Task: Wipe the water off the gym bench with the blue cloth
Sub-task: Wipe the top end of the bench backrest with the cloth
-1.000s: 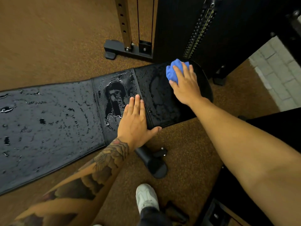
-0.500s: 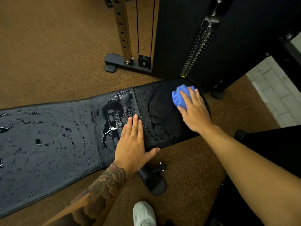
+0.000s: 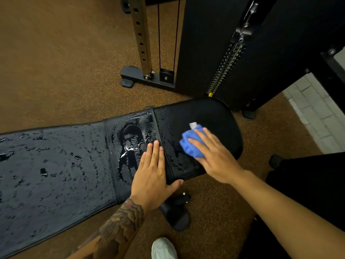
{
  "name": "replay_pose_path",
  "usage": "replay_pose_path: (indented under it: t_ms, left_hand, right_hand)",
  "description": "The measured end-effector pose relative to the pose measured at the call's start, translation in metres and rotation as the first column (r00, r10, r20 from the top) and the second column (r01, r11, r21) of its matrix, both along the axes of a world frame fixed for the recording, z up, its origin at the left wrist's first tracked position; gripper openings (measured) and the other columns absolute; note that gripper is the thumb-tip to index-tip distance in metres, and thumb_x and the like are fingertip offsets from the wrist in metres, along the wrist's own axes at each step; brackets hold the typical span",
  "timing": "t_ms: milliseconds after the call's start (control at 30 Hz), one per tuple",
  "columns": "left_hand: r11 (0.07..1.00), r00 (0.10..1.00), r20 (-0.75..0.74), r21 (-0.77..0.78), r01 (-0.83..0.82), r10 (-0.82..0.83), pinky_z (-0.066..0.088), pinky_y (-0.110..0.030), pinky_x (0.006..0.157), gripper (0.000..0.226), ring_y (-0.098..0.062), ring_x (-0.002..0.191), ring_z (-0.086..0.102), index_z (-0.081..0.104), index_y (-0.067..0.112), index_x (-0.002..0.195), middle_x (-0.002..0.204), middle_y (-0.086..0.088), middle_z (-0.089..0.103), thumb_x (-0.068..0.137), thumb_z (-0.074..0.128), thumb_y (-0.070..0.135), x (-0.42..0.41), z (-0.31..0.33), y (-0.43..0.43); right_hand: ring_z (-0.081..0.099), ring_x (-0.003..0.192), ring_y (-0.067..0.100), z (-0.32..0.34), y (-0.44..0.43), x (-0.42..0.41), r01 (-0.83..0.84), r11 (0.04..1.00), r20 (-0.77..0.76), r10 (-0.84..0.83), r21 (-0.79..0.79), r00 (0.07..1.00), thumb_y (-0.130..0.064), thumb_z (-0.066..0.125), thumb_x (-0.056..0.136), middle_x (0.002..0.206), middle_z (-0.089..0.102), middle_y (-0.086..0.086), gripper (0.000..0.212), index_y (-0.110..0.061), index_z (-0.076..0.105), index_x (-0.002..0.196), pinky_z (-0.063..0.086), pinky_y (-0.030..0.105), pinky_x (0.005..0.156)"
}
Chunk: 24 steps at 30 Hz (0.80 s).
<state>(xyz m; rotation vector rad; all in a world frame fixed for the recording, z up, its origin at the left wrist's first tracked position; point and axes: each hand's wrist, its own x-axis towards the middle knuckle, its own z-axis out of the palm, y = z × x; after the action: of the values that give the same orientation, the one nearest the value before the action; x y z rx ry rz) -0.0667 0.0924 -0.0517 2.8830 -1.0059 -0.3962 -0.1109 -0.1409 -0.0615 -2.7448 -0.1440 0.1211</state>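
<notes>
**benchguy:** what are the hands doing here? not getting it.

**wipedown:** right hand (image 3: pixel 214 157) is lying on top of the blue cloth (image 3: pixel 188 146), fingers straight and close together, pressing it down onto the gym bench (image 3: pixel 56 165). it's blurry, so I'm not seeing where the thumb is sitting. left hand (image 3: pixel 151 174) is resting flat on the bench too, 4 fingers together, thumb sticking out sideways at the near edge.

**benchguy:** and where's the cloth sitting exactly?

**wipedown:** it's sitting bunched up on the rounded seat pad (image 3: pixel 214 113) at the right end, just right of the seam, with a little white tag (image 3: pixel 193 125) poking out on the far side. left hand is lying mostly on the logo panel (image 3: pixel 130 139) along that seam, just beside the cloth, not touching it.

**benchguy:** how's the water looking?

**wipedown:** water (image 3: pixel 43 171) is beading all over the long pad on the left and pooling around the logo. drops are clinging to the left strip of the seat pad too. a white shoe (image 3: pixel 163 248) is peeking in at the bottom on the brown floor (image 3: pixel 56 71), and a black cable machine (image 3: pixel 205 43) is standing behind the bench.
</notes>
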Motion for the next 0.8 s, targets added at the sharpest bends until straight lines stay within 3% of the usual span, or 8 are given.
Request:
replay_pose_path:
  t_ms: [133,233,300,433,533,633,800]
  left_hand:
    - [1.000,1.000,-0.007,0.000,-0.005,0.005,0.006,-0.044,0.117,0.109,-0.033,0.146,-0.002,0.015,-0.002,0.148,0.158,-0.019,0.003,0.078,0.026,0.081,-0.001,0.001,0.000]
    - [1.000,1.000,-0.001,0.004,-0.016,0.016,0.006,-0.043,0.117,0.110,-0.032,0.146,-0.003,0.013,-0.002,0.149,0.159,-0.019,0.002,0.077,0.027,0.081,-0.002,0.000,0.000]
    - [1.000,1.000,0.001,0.003,-0.012,0.012,0.006,-0.043,0.117,0.110,-0.032,0.146,-0.001,0.016,-0.003,0.148,0.158,-0.019,0.005,0.077,0.029,0.081,-0.002,0.000,-0.001]
    - [1.000,1.000,-0.001,0.001,-0.015,0.015,0.011,-0.044,0.116,0.110,-0.033,0.146,0.005,0.020,-0.004,0.147,0.158,-0.020,0.010,0.077,0.033,0.080,0.000,-0.001,-0.002]
    - [1.000,1.000,-0.003,0.001,-0.022,0.022,0.012,-0.044,0.116,0.111,-0.032,0.146,0.006,0.023,-0.004,0.147,0.158,-0.020,0.011,0.075,0.035,0.080,-0.001,-0.002,-0.001]
    - [1.000,1.000,0.013,-0.004,-0.019,0.019,0.012,-0.044,0.116,0.111,-0.032,0.146,0.008,0.023,-0.004,0.147,0.157,-0.020,0.012,0.076,0.032,0.081,-0.002,-0.001,-0.001]
    - [1.000,1.000,-0.004,-0.001,-0.029,0.029,0.002,-0.042,0.117,0.111,-0.030,0.146,-0.006,0.010,-0.002,0.149,0.159,-0.018,-0.001,0.077,0.024,0.082,-0.002,0.000,-0.001]
  right_hand:
    - [0.003,0.147,0.029,-0.006,-0.033,0.020,0.310,0.946,0.007,-0.311,-0.091,0.950,-0.031,0.052,0.095,0.160,0.012,0.005,0.061,-0.024,0.027,0.149,0.019,0.053,0.115]
    - [0.008,0.145,0.037,-0.007,-0.019,0.063,0.425,0.900,0.033,-0.424,-0.093,0.905,-0.033,0.052,0.095,0.158,0.016,0.011,0.060,-0.021,0.028,0.148,0.015,0.053,0.116]
    - [0.004,0.146,0.036,-0.008,0.005,0.068,0.386,0.920,0.009,-0.386,-0.069,0.922,-0.034,0.051,0.095,0.159,0.015,0.012,0.060,-0.021,0.028,0.149,0.010,0.051,0.117]
    - [-0.003,0.148,0.025,-0.001,0.040,-0.003,0.056,0.998,0.020,-0.056,-0.010,0.998,-0.028,0.050,0.096,0.161,0.009,0.003,0.061,-0.025,0.024,0.151,0.006,0.045,0.119]
    - [-0.004,0.148,0.022,-0.001,0.017,-0.058,0.032,0.999,-0.022,-0.032,0.004,0.999,-0.020,0.055,0.094,0.161,0.005,-0.003,0.067,-0.027,0.021,0.151,0.012,0.047,0.119]
    - [-0.002,0.148,0.022,-0.001,-0.020,-0.068,0.180,0.984,-0.065,-0.180,-0.003,0.982,-0.016,0.058,0.091,0.161,0.007,-0.001,0.070,-0.027,0.023,0.150,0.025,0.056,0.113]
    - [0.003,0.147,0.028,-0.005,-0.044,-0.011,0.494,0.869,-0.017,-0.495,-0.013,0.869,-0.024,0.051,0.096,0.160,0.013,0.007,0.057,-0.026,0.027,0.149,0.022,0.055,0.114]
